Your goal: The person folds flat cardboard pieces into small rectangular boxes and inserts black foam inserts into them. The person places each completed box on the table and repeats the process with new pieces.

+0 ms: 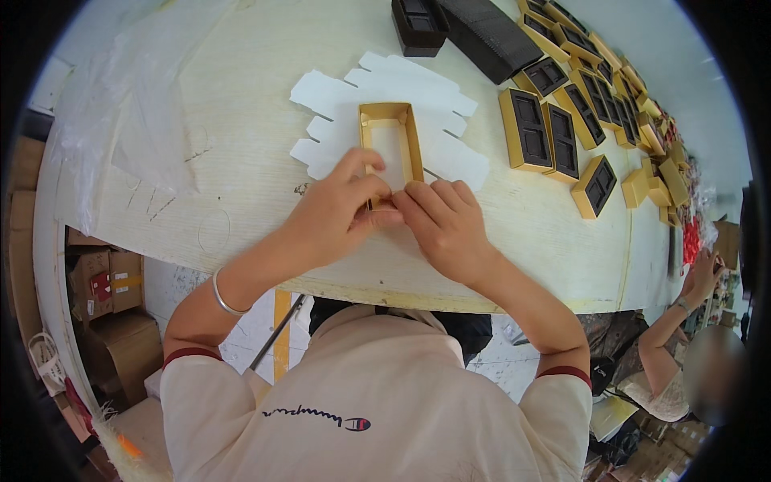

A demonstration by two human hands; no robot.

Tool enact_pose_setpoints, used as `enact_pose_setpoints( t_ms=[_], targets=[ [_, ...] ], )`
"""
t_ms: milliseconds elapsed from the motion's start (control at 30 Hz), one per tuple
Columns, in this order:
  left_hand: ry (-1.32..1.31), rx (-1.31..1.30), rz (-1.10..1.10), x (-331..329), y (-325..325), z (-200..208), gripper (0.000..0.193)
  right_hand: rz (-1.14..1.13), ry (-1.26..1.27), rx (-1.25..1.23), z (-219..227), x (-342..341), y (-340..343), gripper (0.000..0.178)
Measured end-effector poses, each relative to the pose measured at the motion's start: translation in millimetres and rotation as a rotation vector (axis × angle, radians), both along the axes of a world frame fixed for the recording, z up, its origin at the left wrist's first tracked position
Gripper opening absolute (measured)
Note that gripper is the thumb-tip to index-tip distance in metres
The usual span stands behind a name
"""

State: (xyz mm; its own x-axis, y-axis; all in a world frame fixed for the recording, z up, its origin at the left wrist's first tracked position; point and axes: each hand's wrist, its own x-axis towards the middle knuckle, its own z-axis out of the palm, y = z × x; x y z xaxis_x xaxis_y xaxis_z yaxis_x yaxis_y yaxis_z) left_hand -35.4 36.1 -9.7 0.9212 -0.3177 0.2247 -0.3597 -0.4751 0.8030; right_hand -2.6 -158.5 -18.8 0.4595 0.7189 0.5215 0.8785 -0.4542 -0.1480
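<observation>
A shallow rectangular gold box [414, 145] with a white inside bottom lies in front of me, its long sides pointing away. My left hand [337, 205] is at its near left corner, fingers bent over the side and thumb at the near end. My right hand [443, 225] closes on the near right corner with curled fingers. Both hands meet at the box's near end and hide most of that wall. Beneath the box, flat white die-cut cardboard blanks [325, 90] with slots and tabs are spread on the table.
Gold boxes with black inserts [526, 132] crowd the right side of the table [265, 72]. Nested black insert trays [491, 38] and a dark insert tray [420, 30] are at the back. Clear plastic [152, 136] lies left. A co-worker's hand [703, 279] shows far right.
</observation>
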Motion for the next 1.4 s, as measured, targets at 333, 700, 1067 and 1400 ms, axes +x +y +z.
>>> enact_pose_setpoints(
  t_ms=[333,700,1067,1400],
  targets=[
    [0.054,0.314,-0.125,11,6,17,0.024,0.113,0.522,-0.115,23,20,1,0.009],
    [0.075,0.457,-0.315,79,45,44,0.078,0.187,0.445,-0.032,43,50,-35,0.038],
    [0.05,0.464,0.062,44,20,28,0.064,-0.225,-0.174,-0.203,26,211,22,0.011],
    [0.048,0.412,0.04,39,22,25,0.073,-0.198,-0.039,-0.08,41,221,10,0.017]
  ],
)
